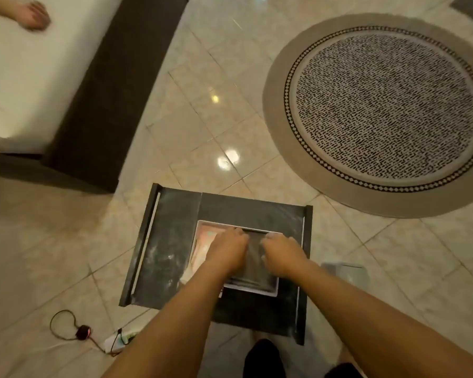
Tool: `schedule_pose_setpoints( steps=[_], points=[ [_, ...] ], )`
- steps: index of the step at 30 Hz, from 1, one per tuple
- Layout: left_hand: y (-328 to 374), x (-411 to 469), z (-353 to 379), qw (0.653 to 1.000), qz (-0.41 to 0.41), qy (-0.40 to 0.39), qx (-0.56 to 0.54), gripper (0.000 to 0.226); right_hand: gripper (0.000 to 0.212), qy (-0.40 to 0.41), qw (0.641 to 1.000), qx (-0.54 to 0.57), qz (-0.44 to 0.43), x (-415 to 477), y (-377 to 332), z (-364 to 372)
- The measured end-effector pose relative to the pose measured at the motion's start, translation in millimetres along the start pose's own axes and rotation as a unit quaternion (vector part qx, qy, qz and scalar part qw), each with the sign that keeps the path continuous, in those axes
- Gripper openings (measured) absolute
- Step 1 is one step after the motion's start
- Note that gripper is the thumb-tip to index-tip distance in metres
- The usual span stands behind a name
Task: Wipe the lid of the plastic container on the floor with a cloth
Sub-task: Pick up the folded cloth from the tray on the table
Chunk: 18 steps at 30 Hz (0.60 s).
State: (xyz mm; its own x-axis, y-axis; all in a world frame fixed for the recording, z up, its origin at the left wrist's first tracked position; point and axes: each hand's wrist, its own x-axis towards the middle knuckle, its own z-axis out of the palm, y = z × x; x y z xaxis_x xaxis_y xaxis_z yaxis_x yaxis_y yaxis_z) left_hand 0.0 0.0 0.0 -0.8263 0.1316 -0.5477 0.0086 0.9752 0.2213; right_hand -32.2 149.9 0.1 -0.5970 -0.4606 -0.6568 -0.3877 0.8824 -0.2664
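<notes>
Tiled floor point(257, 126) bears dusty dark lid point(172, 241), seemingly streaked.

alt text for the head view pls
Both hands, left hand and right hand, press a dark cloth onto the lid of a container on a tiled floor. A round rug lies to the right.

A home bedroom: a bed point(38, 85), round rug point(388, 110) and glossy tiled floor point(202, 126).
</notes>
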Motion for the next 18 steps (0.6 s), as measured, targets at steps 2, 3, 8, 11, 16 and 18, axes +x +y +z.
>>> schedule_pose_setpoints(
  steps=[2,3,8,11,16,18],
  points=[
    [-2.8,13.7,10.6,1.0,0.007,-0.01,0.007,0.031,0.033,0.01,1.0,-0.026,0.009,12.4,0.8,10.4],
    [-3.8,18.9,16.9,1.0,0.016,-0.01,0.021,0.035,0.035,0.012,0.999,-0.04,0.015,16.8,0.9,16.3],
    [-4.5,31.7,39.3,0.995,0.053,0.035,0.073,0.042,0.032,0.046,0.994,-0.076,0.057,28.7,-0.2,36.0],
    [-5.2,35.7,49.5,0.996,0.046,0.047,0.065,0.046,0.028,0.089,0.991,-0.072,0.071,33.5,-0.9,44.5],
    [0.5,42.2,59.6,0.994,0.042,0.083,0.061,0.027,0.027,0.134,0.985,-0.059,0.093,40.7,-8.1,59.8],
    [3.8,40.6,64.6,0.992,0.035,0.099,0.065,0.016,0.023,0.132,0.984,-0.059,0.107,42.7,-7.5,66.0]
  ],
)
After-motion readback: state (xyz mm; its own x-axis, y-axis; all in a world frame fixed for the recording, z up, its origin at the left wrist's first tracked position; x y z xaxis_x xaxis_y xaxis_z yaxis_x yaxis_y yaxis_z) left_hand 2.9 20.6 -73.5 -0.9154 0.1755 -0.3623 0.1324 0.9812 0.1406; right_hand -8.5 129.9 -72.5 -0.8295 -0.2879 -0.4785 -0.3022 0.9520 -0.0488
